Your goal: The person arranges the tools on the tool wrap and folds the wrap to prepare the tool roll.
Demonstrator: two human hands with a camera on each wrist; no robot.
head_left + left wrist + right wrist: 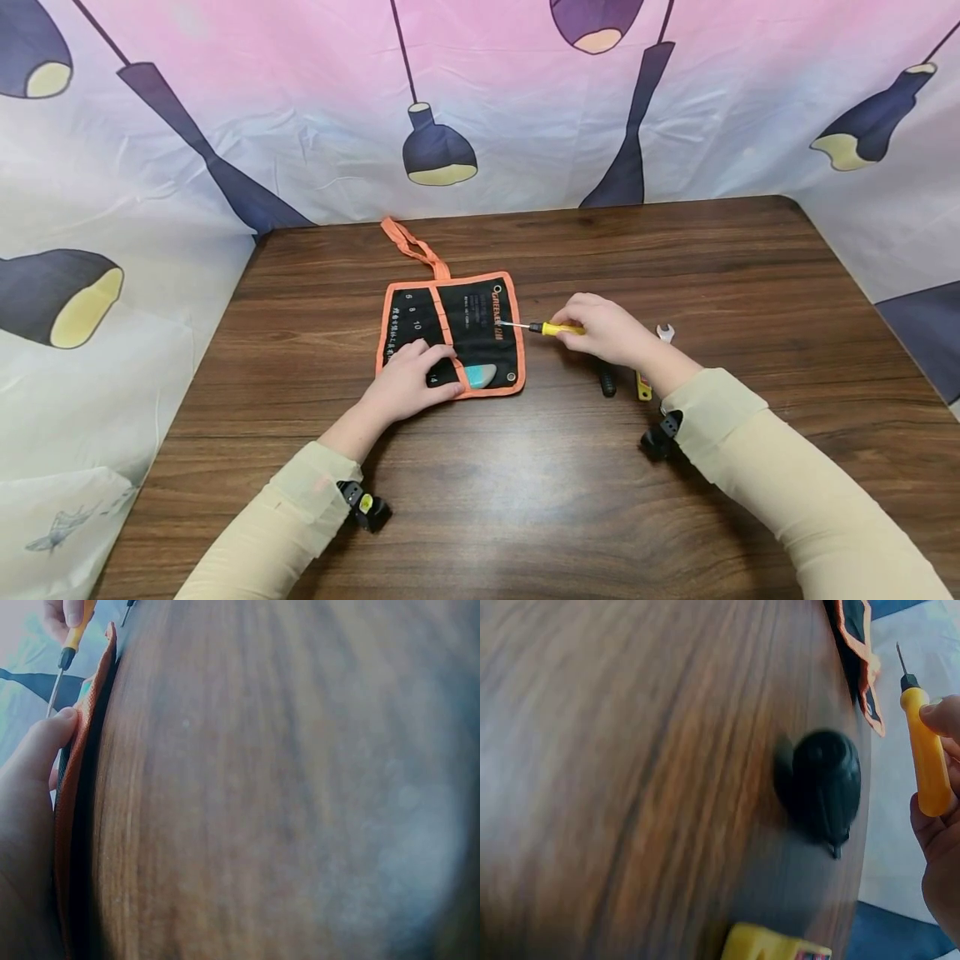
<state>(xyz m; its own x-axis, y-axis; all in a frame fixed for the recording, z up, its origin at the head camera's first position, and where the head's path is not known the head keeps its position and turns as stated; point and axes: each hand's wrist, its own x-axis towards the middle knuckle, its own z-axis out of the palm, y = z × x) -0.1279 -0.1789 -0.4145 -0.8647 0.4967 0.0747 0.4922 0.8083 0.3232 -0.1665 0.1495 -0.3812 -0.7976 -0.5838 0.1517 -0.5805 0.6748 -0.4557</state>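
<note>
A black tool pouch with orange trim lies spread on the table. My left hand rests on its lower part, thumb and index finger spread along the orange middle band. In the left wrist view the thumb presses at the pouch's edge. A teal and grey piece shows on the pouch beside that thumb. My right hand holds a screwdriver by its yellow handle, thumb along it. The thin shaft points left, its tip over the pouch's right edge in the head view.
Right of the pouch, below my right hand, lie a black-handled tool, a yellow tool and an open-ended wrench, partly hidden by the forearm. An orange strap extends from the pouch's top. A patterned cloth hangs behind the table.
</note>
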